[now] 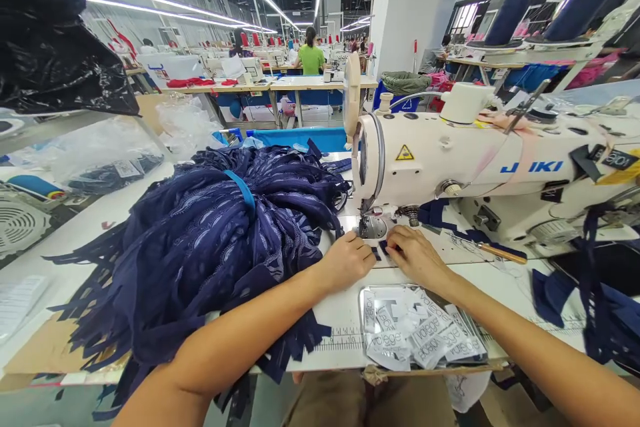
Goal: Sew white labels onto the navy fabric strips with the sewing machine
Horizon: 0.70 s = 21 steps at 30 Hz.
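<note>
fingers [397, 240] bunched at a small dark piece [384, 248] before the sewing machine [425, 160]

the right hand [420, 253] has its fingers pinched on that piece, just nearer than the sewing machine's presser foot [369, 227]. the left hand's [350, 261] fingers are curled together beside it (whether they grip an edge too, i cannot tell). to handle this well, i'd square the edges using both hands, keep the fabric flat and hold fingertips short of the foot. left of the sewing machine lies a navy bundle [200, 240] bound with a blue band [241, 192]; its loose strips could drag in, so keep them aside. nearer than the sewing machine, on the desk [345, 310], lie white labels [430, 333] in a tray [362, 313]; mind the forearms there.
</note>
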Available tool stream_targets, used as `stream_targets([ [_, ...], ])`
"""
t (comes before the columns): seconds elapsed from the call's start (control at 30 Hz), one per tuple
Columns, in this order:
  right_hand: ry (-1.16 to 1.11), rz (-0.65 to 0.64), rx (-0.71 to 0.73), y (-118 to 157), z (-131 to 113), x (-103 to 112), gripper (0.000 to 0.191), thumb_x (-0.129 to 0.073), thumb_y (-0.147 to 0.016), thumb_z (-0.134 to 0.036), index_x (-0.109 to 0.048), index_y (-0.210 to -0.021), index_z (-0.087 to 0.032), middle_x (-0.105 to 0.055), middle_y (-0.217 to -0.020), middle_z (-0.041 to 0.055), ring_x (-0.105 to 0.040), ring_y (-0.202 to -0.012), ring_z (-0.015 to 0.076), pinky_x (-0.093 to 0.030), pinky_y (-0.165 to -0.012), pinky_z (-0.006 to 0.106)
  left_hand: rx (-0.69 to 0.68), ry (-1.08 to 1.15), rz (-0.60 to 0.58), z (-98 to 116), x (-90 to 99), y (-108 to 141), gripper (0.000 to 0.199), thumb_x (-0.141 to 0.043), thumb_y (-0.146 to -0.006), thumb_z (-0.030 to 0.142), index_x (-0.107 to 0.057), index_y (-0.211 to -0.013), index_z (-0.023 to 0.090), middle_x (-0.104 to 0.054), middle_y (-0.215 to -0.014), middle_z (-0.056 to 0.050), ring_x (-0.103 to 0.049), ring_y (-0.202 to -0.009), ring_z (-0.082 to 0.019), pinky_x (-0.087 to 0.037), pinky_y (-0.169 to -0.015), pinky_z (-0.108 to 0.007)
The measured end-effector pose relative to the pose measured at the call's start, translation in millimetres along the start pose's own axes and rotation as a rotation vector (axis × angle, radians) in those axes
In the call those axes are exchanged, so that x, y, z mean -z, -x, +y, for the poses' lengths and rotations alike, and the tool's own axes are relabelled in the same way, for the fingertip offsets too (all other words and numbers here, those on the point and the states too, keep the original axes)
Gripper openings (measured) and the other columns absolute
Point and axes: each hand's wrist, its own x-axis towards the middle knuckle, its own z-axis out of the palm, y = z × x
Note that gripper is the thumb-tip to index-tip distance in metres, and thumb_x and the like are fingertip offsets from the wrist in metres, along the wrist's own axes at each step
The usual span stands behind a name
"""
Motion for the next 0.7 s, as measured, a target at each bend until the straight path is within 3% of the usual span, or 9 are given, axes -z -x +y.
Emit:
stream_targets([
  [0.33, -0.297, 0.003, -0.072, -6, 4, -5, 0.019, -0.043, -0.078, -0.017, -0.044, -0.06, -0.02, -0.055, -0.073, 0.0026, -0.054, -0.074, 0.0179, -0.04, -0.065, 0.032, 0.043, -0.022, 0.017, -1, -0.1, 0, 0.019, -0.038, -0.084, 0.008, -0.051, -0.071, 0.013, -0.054, -0.062, -0.002, -0.047, -0.057, -0.014, -0.031, -0.057, -0.03],
  [0.6, 0.096, -0.164, -0.043, 17, 6, 36, 0.018, -0.042, -0.074, -0.009, -0.049, -0.061, -0.018, -0.057, -0.071, 0.0026, -0.052, -0.067, 0.0159, -0.035, -0.065, 0.031, 0.049, -0.034, 0.063, -3, 0.4, -2, 0.022, -0.036, -0.084, 0.006, -0.049, -0.067, 0.013, -0.051, -0.059, -0.002, -0.045, -0.055, -0.014, -0.029, -0.056, -0.029],
  [0.7, 0.114, -0.158, -0.066, 17, 14, 45, 0.014, -0.046, -0.079, -0.021, -0.052, -0.067, -0.019, -0.059, -0.073, 0.002, -0.054, -0.07, 0.0168, -0.035, -0.067, 0.031, 0.047, -0.024, 0.074, -3, 1.1, -3, 0.019, -0.039, -0.082, 0.006, -0.049, -0.067, 0.013, -0.052, -0.059, -0.001, -0.045, -0.055, -0.014, -0.029, -0.056, -0.029],
])
